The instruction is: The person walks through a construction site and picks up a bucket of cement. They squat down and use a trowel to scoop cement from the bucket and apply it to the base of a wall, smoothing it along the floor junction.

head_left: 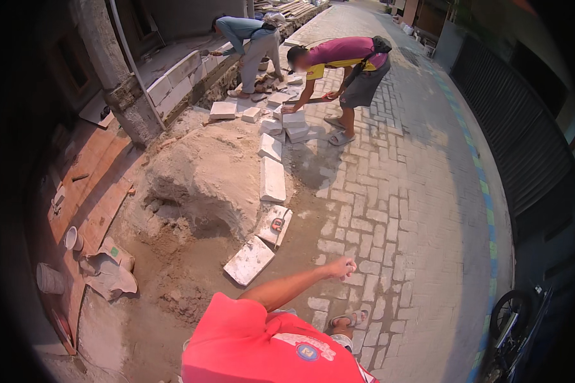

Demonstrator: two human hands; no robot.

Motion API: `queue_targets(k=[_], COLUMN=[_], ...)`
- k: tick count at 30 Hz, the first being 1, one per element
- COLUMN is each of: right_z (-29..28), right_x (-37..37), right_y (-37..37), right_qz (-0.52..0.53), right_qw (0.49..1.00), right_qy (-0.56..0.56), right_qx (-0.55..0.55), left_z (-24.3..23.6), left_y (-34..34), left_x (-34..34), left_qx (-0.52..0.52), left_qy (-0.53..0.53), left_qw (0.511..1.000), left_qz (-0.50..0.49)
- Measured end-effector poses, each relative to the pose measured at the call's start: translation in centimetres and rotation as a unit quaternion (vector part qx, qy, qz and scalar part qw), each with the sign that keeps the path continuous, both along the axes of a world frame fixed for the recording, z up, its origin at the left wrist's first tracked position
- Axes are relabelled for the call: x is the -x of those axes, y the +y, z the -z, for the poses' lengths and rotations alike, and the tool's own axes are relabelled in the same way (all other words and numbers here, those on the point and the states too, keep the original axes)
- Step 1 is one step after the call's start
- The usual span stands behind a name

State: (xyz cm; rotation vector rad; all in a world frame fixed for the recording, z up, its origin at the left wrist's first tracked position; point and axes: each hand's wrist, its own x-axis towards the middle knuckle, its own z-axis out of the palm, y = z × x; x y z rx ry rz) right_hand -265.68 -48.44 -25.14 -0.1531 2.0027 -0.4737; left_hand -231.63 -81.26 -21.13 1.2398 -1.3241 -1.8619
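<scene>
Clock directions are being taken from the left hand (342, 268), which is hovering over the grey block paving (377, 220) at the end of a bare forearm and a red sleeve (227, 313). Its fingers are curling partway toward the palm; whether they are gripping anything cannot be told. The right hand is falling outside the view, so its grip cannot be told either.

The nearest white block (249, 260) is lying flat at 9 o'clock, well apart from the fingers. A red-and-black tape measure (277, 225) is resting at 10 o'clock on a second white block (266, 231), just beside the first. Further white blocks, among them a long one (272, 179), are forming a line toward 11 o'clock. A sand heap (201, 163) is standing at 10 o'clock, left of that line.

A sandaled foot (351, 319) is standing at 6 o'clock. At 12 o'clock a co-worker in a magenta shirt (351, 51) is bending over stacked blocks (294, 126), holding a long, flat tool. At 11 o'clock a second co-worker, in a blue top (243, 32), is stooping beside a low block wall (172, 86). A crumpled sack (112, 274) is lying at 9 o'clock.
</scene>
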Motion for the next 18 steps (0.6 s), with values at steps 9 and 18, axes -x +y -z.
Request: queue_targets(k=[9, 18], right_z=[-2.9, -1.0], right_x=[28.9, 43.2], right_y=[-24.6, -53.3], right_qz=[-0.017, -0.031], right_qw=[0.999, 0.997], right_qy=[0.045, 0.063], right_qx=[0.022, 0.045], left_z=[16.5, 18.9], left_y=[-3.3, -8.7], left_x=[4.7, 8.3], left_qx=[-0.180, -0.168], left_qy=[-0.390, -0.568], left_qw=[0.891, 0.771], left_qz=[-0.150, 0.233])
